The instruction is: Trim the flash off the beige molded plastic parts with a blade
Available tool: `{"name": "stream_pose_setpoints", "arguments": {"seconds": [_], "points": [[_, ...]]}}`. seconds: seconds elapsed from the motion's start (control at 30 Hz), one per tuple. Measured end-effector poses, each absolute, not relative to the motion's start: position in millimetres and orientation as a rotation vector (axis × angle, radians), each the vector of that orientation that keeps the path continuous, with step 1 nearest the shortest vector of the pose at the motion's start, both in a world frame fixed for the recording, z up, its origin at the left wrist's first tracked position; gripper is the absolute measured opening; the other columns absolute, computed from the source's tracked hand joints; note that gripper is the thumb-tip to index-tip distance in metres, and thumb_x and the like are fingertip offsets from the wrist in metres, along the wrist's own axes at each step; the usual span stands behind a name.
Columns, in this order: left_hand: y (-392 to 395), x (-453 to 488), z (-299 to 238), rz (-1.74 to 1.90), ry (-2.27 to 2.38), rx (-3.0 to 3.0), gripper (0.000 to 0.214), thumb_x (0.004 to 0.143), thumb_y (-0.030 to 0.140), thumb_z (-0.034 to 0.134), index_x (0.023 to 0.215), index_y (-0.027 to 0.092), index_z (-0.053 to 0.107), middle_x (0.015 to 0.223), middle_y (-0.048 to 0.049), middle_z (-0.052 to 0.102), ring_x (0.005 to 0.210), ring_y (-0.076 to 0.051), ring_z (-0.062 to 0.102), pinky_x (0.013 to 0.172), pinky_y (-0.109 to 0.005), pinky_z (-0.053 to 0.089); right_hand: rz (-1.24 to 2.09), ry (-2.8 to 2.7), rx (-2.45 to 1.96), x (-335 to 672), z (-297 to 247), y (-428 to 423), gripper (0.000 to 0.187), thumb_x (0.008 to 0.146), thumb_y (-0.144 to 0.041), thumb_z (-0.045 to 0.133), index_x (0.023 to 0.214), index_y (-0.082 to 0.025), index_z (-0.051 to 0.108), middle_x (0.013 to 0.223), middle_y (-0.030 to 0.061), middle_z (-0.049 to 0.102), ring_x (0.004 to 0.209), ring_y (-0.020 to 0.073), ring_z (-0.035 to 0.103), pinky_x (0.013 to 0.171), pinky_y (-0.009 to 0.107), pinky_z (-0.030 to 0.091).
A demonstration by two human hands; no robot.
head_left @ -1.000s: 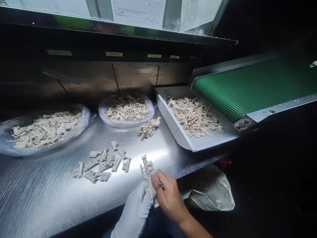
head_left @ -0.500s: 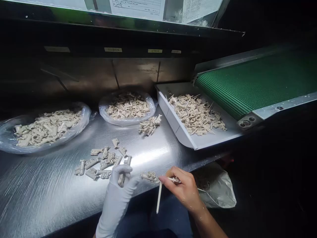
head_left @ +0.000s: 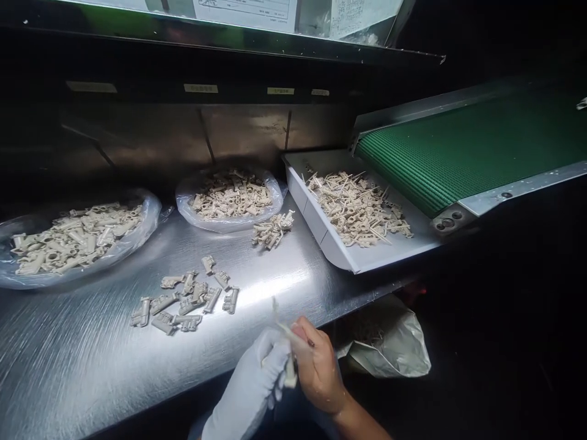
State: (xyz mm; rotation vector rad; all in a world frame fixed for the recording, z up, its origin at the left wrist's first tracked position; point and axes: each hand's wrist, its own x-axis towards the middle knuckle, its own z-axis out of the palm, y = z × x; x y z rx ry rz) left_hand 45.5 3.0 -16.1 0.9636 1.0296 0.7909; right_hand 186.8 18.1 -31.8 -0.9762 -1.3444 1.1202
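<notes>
White cloth covers the left hand point(head_left: 257, 373) right here in front of us, gloved and curled, its fingers closed on a beige plastic piece point(head_left: 290, 375) that pokes out beside the fingertips. Tight up against it we have the bare right hand point(head_left: 317, 370), thumb and fingers pinched on a pale stem point(head_left: 290, 334); it's blurred, slanting up and to the left over the glove, and we cannot tell whether it joins the piece below. Both hands are at the near edge of the metal table point(head_left: 114, 360), and just to the right, lower than the tabletop, we spot a crumpled silvery sack point(head_left: 410, 351), its mouth open.

Look a little farther and we find a loose scatter of beige parts point(head_left: 198, 297) lying flat on the metal, left of the hands. Beyond them sits a tangled bunch point(head_left: 274, 230), between the white tray point(head_left: 317, 227) on the right, heaped with spiky bits point(head_left: 355, 208), and the clear plastic bag point(head_left: 215, 225) in the middle, full of parts. A second full bag point(head_left: 153, 223) is off to our left. The green belt point(head_left: 435, 162) slopes away above the tray, and farthest up we see printed sheets point(head_left: 250, 13).
</notes>
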Motion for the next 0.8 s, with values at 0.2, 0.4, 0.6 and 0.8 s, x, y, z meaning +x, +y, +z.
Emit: {"name": "stream_pose_setpoints", "arguments": {"seconds": [0.2,0.4,0.6,0.8], "points": [[5,49,-14,0.84,0.995,0.644,0.048,0.091,0.065,0.065,0.089,0.017,0.069,0.048,0.0091,0.043,0.042,-0.006,0.029,0.043,-0.019,0.023,1.169,-1.028,-0.802,226,-32,28,0.063,0.105,-0.073,0.019,0.066,-0.026,0.032,0.046,-0.0127,0.013,0.033,0.0089,0.005,0.03,0.02,0.018],[8,57,-10,0.996,0.994,0.461,0.043,0.082,0.06,0.079,0.084,0.018,0.068,0.052,0.008,0.045,0.042,-0.007,0.037,0.042,-0.019,0.036,1.198,-0.983,-0.833,233,-39,23,0.058,0.108,-0.066,0.031,0.071,-0.025,0.046,0.048,-0.0114,0.023,0.037,0.0095,0.017,0.036,0.019,0.026],[12,60,10,1.047,0.996,0.448,0.035,0.083,0.054,0.079,0.08,0.022,0.067,0.059,0.0054,0.052,0.047,-0.009,0.045,0.046,-0.021,0.044,1.186,-1.305,-1.005,215,-23,13,0.036,0.107,-0.04,0.058,0.14,-0.028,0.062,0.098,0.0043,0.065,0.092,0.0183,0.06,0.085,0.031,0.047],[12,61,22,0.967,0.985,0.57,0.046,0.087,0.058,0.073,0.065,0.02,0.059,0.05,0.0052,0.05,0.04,-0.007,0.039,0.041,-0.021,0.036,0.621,-1.842,-1.021,199,-6,15,0.046,0.111,-0.048,0.043,0.153,-0.033,0.051,0.085,0.0024,0.061,0.078,0.0199,0.055,0.069,0.031,0.045]]}}
